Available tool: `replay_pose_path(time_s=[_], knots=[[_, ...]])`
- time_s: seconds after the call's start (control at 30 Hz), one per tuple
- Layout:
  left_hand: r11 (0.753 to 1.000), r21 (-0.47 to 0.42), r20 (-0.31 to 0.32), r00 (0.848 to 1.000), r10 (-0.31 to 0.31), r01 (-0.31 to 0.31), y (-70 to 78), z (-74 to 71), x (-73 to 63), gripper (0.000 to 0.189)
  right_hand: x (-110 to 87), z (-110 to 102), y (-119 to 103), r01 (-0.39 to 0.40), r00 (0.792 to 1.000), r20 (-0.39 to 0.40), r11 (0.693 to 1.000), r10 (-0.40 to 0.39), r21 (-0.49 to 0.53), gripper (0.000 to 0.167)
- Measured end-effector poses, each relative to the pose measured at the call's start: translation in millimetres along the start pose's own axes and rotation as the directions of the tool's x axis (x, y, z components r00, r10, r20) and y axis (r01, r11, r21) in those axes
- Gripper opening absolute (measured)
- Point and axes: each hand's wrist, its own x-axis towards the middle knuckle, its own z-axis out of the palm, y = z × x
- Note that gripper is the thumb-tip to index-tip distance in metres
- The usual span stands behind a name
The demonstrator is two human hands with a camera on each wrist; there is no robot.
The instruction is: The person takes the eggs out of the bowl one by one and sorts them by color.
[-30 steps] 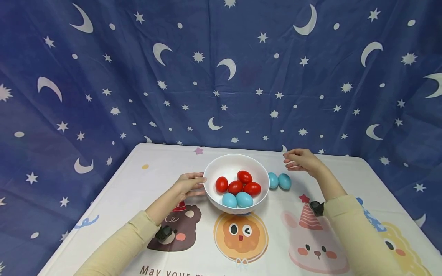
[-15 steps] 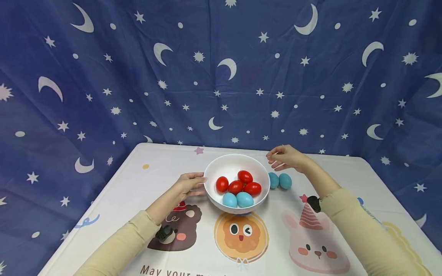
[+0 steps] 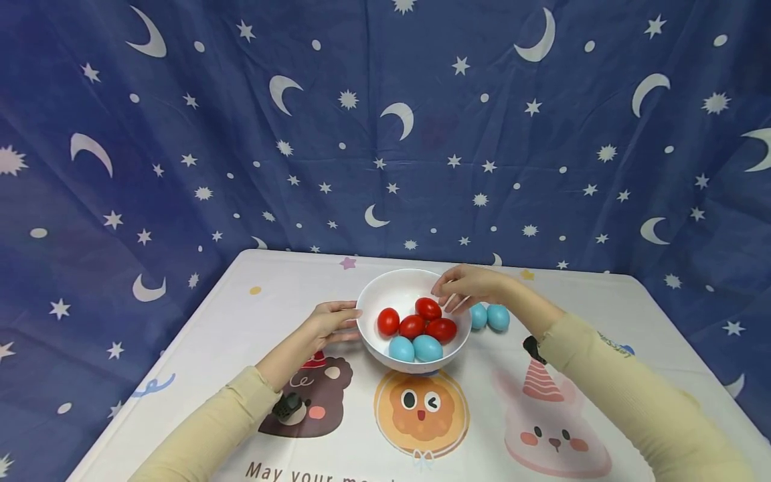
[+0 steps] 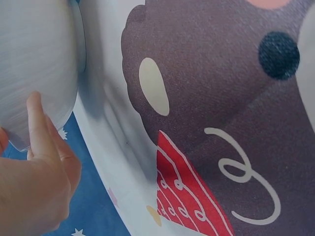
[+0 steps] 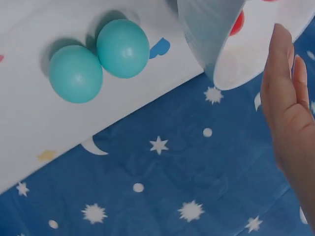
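Observation:
A white bowl [image 3: 391,288] holds several red eggs [image 3: 412,327] and two light-blue eggs [image 3: 427,348]. My left hand [image 3: 328,325] grips the bowl's left side, thumb at the rim and fingers along the outer wall. In the left wrist view one finger lies nearly straight by that wall. My right hand [image 3: 472,286] is above the bowl's right rim with fingers loosely bent, its fingertips near the rearmost red egg [image 3: 428,308]. Nothing shows in its grasp. Two more blue eggs [image 5: 123,49] sit side by side on the table, right of the bowl.
The white table cover [image 3: 289,281] carries printed cartoon animals and lettering. A blue curtain [image 3: 385,134] with moons and stars hangs behind the table's back edge. Dark wrist cameras [image 3: 286,406] sit at the cuffs.
My right hand has moved left, from behind the two loose blue eggs to over the bowl's right rim. The left hand, bowl and eggs have stayed in place.

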Motion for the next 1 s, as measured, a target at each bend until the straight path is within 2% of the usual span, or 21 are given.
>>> replay_pose_path(time_s=[0.23,0.43,0.6,0.83,1.0], knots=[[1.0,-0.01,-0.009,1.0,-0.007,0.007,-0.1,-0.7,0.6,0.048,7.5,11.7,-12.5,-0.032,0.996,0.08,0.997,0.037,-0.07,0.039],[1.0,-0.011,-0.009,1.0,-0.011,0.01,-1.1,-1.1,-0.8,0.048,16.5,25.7,-9.2,-0.15,0.984,0.075,0.982,0.159,-0.112,0.031],[1.0,-0.013,-0.003,1.0,-0.007,0.007,-1.5,-1.7,-1.2,0.048,21.0,34.4,-6.6,-0.21,0.975,0.047,0.971,0.217,-0.115,0.024],[1.0,-0.015,-0.003,1.0,-0.008,0.008,-0.7,-1.8,0.4,0.048,23.7,38.1,-6.5,-0.236,0.971,0.019,0.965,0.24,-0.11,0.025],[1.0,-0.004,0.0,1.0,-0.013,0.013,-0.6,-2.6,1.2,0.049,23.9,44.8,-7.8,-0.214,0.974,0.038,0.963,0.223,-0.166,0.023]])
